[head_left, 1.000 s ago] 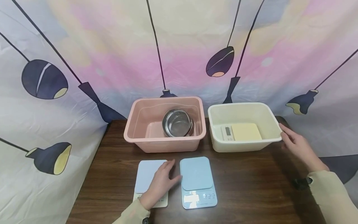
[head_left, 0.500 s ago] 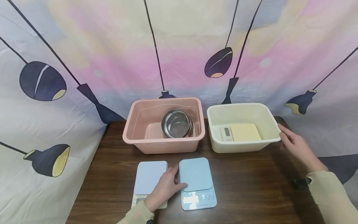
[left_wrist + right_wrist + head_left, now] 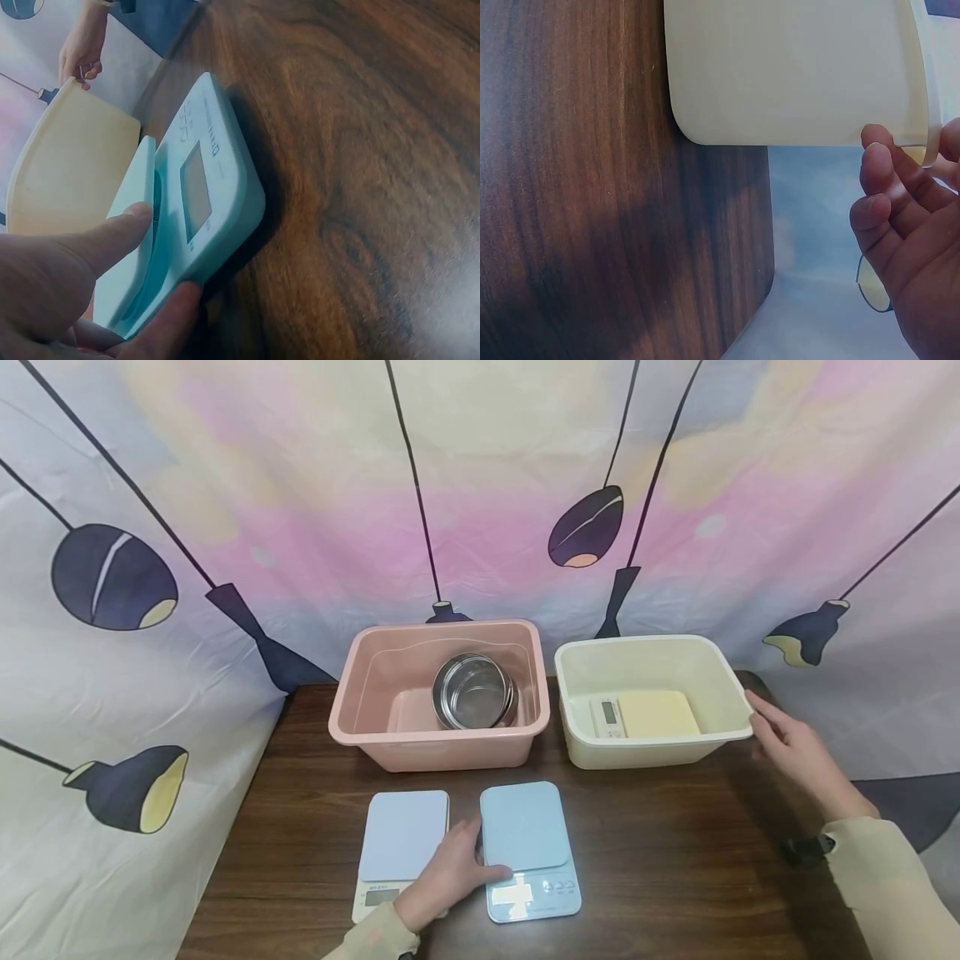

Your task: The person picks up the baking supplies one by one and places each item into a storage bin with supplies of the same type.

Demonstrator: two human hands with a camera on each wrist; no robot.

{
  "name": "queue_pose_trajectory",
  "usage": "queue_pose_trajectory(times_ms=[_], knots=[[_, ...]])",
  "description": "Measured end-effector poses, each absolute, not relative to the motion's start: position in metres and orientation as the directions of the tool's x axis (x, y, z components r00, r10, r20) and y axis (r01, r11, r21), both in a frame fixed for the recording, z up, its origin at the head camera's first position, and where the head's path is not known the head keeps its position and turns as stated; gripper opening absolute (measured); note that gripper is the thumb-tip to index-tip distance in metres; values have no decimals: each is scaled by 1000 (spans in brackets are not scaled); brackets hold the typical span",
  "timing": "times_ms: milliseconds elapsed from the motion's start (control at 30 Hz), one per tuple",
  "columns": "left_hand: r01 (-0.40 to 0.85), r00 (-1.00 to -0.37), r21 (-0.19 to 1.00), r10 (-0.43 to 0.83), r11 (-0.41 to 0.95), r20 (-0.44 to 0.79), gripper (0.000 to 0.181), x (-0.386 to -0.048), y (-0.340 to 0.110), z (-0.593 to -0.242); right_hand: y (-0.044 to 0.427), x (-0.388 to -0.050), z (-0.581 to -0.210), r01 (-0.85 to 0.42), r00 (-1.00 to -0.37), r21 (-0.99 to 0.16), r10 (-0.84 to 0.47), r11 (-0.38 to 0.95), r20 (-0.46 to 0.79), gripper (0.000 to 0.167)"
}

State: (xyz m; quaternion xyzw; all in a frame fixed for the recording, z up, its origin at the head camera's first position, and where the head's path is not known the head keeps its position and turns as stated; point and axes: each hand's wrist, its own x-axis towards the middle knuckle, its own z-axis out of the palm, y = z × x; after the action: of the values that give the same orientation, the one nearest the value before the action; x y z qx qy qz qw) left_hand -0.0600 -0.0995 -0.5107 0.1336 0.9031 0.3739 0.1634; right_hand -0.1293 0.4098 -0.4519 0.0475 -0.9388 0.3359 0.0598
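My left hand [image 3: 450,870] is at the left side of a light blue kitchen scale [image 3: 525,827]. In the left wrist view, the thumb [image 3: 120,232] lies on the edge of the scale's platform, and a finger [image 3: 176,315] bears on its side, so the hand pinches it. The scale lies on the table. Far right, my right hand [image 3: 802,760] holds the rim of a cream plastic basin [image 3: 652,753], its curled fingers [image 3: 877,169] beneath the rim in the right wrist view. Inside that basin lies a kitchen scale with a yellow platform [image 3: 658,714].
A second kitchen scale with a pale lilac platform [image 3: 403,835] lies left of the blue one, partly behind my left hand. A pink basin [image 3: 442,752] holds round metal containers [image 3: 474,693]. A patterned cloth [image 3: 480,485] hangs behind the wooden table [image 3: 660,843].
My left hand has shifted right and toward the near edge, bringing its thumb from beside the blue scale onto it. The right hand keeps its place on the basin rim.
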Motion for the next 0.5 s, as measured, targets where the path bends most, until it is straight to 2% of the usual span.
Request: queue_pose_trajectory(times_ms=[300,500], knots=[[50,-915,762,336,645,-224,86,-58,-98,-513,408,-129,-452,-117,-990,-623,-38,774,139,54],[-7,-922,769,294,639,-253,64,-58,-95,-514,407,-129,-452,-112,-990,-617,-36,779,135,54]])
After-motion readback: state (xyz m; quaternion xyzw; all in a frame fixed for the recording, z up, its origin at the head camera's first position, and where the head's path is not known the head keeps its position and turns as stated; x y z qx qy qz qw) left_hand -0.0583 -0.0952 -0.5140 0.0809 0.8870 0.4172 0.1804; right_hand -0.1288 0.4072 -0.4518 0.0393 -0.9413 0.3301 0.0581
